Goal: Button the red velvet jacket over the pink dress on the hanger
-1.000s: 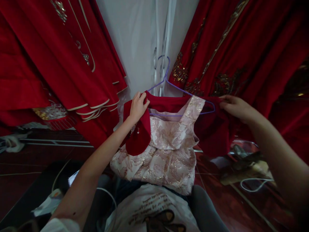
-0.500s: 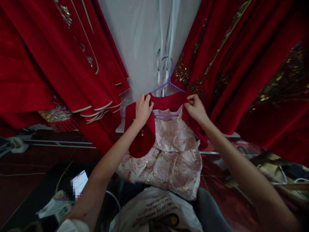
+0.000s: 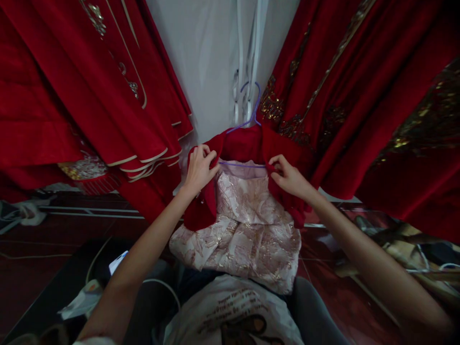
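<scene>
"Red velvety short jacket with rounded front edges (image 3: 199, 213) — where does it lie?"

"Around both hands and just beyond them, over the top of a pale pink brocade dress with gold patterning (image 3: 247, 196). A thin purple hanger (image 3: 258, 100) shows its hook beyond the hands; its lower bar crosses the dress's neckline, between them."

"And the hands themselves?"

"Apart from each other, both on the jacket. The left hand (image 3: 201, 167) grips one front edge; the right hand (image 3: 289, 177) pinches the opposite edge between thumb and fingers."

"Which step would you call this?"

"Arranging the two front edges over the dress, I'd judge — its bodice shows between the hands, and its skirt spreads nearer the person than they do."

"What would the next move call for?"

"Probably an even pull on both sides, so neither edge drags the dress askew, and a light grip, since the cloth looks soft. Whether the dress's straps sit flat I can't tell; red cloth covers that part."
</scene>
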Demonstrator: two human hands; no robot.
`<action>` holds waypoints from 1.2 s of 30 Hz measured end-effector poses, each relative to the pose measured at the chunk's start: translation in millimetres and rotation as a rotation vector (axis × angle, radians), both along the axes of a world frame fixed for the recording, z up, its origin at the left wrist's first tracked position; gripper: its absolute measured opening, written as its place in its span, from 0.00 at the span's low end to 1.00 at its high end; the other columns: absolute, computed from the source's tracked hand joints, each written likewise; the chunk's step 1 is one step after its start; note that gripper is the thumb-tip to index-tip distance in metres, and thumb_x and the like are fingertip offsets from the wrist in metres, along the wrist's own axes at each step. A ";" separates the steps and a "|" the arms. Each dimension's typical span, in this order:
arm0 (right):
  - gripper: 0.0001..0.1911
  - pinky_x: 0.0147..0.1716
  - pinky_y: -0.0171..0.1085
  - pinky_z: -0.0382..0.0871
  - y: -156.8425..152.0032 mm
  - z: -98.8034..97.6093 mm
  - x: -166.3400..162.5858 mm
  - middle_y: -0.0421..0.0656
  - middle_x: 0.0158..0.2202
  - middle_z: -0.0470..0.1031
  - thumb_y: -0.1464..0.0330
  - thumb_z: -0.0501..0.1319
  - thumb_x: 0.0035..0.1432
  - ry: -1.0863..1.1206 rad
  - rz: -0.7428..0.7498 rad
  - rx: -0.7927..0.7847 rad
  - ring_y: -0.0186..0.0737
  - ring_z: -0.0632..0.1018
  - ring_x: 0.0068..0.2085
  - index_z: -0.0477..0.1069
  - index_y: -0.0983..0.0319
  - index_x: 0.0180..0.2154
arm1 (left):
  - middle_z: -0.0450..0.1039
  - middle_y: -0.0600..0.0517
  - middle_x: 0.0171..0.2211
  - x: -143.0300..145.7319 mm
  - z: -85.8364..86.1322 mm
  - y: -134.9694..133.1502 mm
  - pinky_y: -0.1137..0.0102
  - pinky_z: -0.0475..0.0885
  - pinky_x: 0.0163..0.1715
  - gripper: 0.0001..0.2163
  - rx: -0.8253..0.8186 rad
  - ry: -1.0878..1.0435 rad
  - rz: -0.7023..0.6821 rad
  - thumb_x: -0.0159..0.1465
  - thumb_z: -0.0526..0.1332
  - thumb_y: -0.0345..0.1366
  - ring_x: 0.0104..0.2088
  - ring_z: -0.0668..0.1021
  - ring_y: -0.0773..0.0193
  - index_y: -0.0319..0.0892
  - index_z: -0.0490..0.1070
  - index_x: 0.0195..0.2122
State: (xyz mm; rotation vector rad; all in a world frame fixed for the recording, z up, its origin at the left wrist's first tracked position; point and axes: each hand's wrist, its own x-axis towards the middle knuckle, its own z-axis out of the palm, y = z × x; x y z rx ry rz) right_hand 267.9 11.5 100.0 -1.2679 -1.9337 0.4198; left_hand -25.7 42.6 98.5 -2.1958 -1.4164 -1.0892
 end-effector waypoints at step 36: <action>0.18 0.36 0.34 0.68 -12.1 -30.0 -70.6 0.41 0.42 0.66 0.77 0.53 0.52 0.456 0.146 0.179 0.33 0.75 0.36 0.58 0.57 0.44 | 0.76 0.52 0.39 81.0 -26.0 -38.4 0.68 0.76 0.44 0.16 -0.195 -0.636 -0.345 0.61 0.61 0.27 0.39 0.80 0.66 0.46 0.65 0.49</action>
